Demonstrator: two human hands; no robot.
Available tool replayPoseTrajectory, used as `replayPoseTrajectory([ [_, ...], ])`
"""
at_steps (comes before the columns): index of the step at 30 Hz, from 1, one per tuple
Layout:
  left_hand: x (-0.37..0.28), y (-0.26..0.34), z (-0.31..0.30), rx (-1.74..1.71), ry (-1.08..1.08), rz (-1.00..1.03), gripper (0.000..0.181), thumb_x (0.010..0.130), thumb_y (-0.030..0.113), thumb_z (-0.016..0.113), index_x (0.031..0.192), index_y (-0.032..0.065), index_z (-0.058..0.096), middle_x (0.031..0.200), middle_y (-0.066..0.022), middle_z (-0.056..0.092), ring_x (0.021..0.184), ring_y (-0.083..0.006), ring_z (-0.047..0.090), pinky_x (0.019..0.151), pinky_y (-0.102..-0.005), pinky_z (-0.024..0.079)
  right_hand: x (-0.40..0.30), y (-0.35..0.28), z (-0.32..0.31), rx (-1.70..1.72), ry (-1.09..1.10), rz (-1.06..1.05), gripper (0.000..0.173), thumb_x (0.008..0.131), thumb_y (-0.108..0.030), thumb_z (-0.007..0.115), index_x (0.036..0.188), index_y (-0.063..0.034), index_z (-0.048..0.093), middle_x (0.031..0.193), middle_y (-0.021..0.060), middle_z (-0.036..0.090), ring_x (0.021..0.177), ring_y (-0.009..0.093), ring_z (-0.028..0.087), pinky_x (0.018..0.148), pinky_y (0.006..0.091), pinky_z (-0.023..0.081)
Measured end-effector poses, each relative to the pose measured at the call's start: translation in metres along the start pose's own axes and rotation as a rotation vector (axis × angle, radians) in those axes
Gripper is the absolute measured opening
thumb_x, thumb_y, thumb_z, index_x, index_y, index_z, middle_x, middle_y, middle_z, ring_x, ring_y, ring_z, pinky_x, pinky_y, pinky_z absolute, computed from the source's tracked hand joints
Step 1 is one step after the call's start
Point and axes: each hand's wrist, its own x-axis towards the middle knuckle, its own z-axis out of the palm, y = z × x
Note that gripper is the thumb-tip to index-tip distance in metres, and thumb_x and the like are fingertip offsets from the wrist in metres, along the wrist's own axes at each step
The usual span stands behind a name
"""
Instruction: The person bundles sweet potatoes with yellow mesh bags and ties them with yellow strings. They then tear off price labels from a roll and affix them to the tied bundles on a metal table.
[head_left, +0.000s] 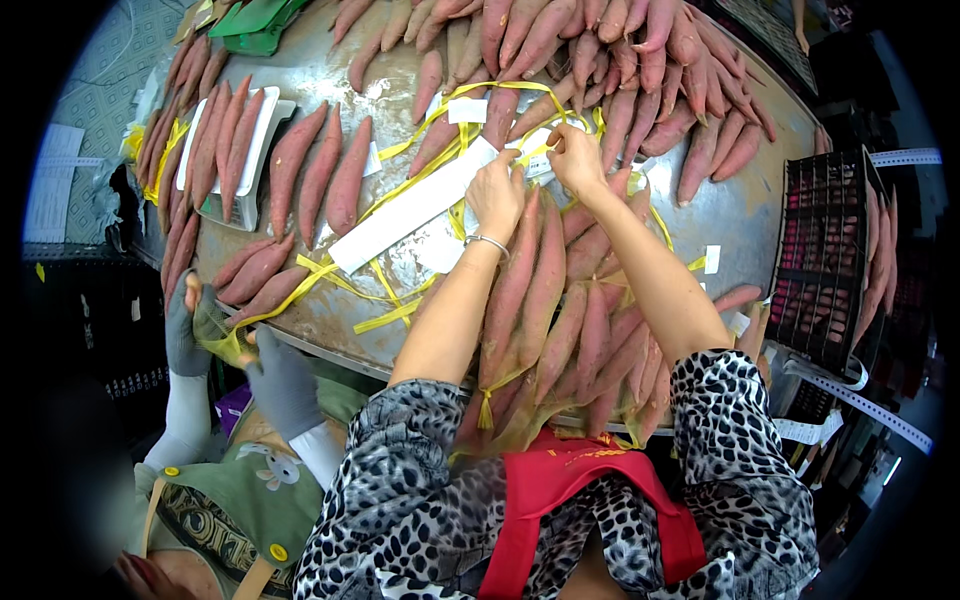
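Note:
My left hand (496, 196) grips the right end of a long white paper strip (420, 206) lying slantwise over the metal table. Close beside it, my right hand (577, 161) pinches a small white label (538, 165) that bears print, next to a yellow strap (564, 101). My fingers partly hide how label and strap meet. Below my hands, sweet potatoes in yellow mesh bags (525, 300) lie at the near table edge, one bag ending in a yellow tuft (486, 412). Another white tag (466, 111) sits on a yellow strap above the strip.
Loose sweet potatoes (622, 45) are heaped at the back. A scale (255, 172) bears several on the left. A co-worker's gloved hands (289, 382) hold a mesh bag (221, 330) at lower left. A black crate (821, 255) of sweet potatoes stands at the right.

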Motion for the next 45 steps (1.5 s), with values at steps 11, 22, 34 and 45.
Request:
replayPoseTrajectory([
  [11,0.048,-0.031,0.004,0.021,-0.543,0.184,0.039,0.083,0.02,0.076,0.12,0.011,0.067,0.1,-0.0095,0.075,0.088,-0.0263,0.071,0.076,-0.0388,0.055,-0.005,-0.009,-0.013,0.809,-0.151,0.267,0.012,0.084,-0.002,0.075,0.095,-0.0025,0.07,0.079,0.001,0.069,0.073,0.009,0.063,0.064,0.0254,0.051],
  [22,0.095,-0.032,-0.019,-0.255,-1.04,0.06,0.031,0.096,0.015,0.062,0.123,0.0001,0.067,0.111,-0.0086,0.07,0.094,-0.0172,0.065,0.076,-0.033,0.055,-0.026,-0.012,-0.003,0.066,0.014,-0.195,0.018,0.079,0.006,0.065,0.094,-0.0028,0.061,0.092,0.0191,0.069,0.091,0.042,0.066,0.078,0.0484,0.052],
  [34,0.079,-0.041,-0.002,-0.304,-0.831,0.059,0.026,0.089,0.015,0.075,0.108,-0.0028,0.071,0.096,-0.01,0.072,0.069,-0.0169,0.067,0.058,-0.033,0.054,-0.017,-0.001,0.003,0.074,-0.062,-0.193,0.024,0.08,-0.001,0.072,0.101,-0.0047,0.06,0.093,0.0169,0.069,0.091,0.041,0.067,0.077,0.0487,0.052],
  [45,0.047,-0.011,-0.061,-0.156,-0.439,0.191,0.023,0.092,0.01,0.071,0.112,-0.0011,0.065,0.087,-0.0043,0.068,0.066,-0.0137,0.064,0.065,-0.0305,0.054,0.0,0.029,0.029,0.263,-0.055,0.257,0.02,0.084,-0.022,0.077,0.101,-0.0125,0.075,0.092,0.0139,0.075,0.089,0.031,0.072,0.079,0.0426,0.055],
])
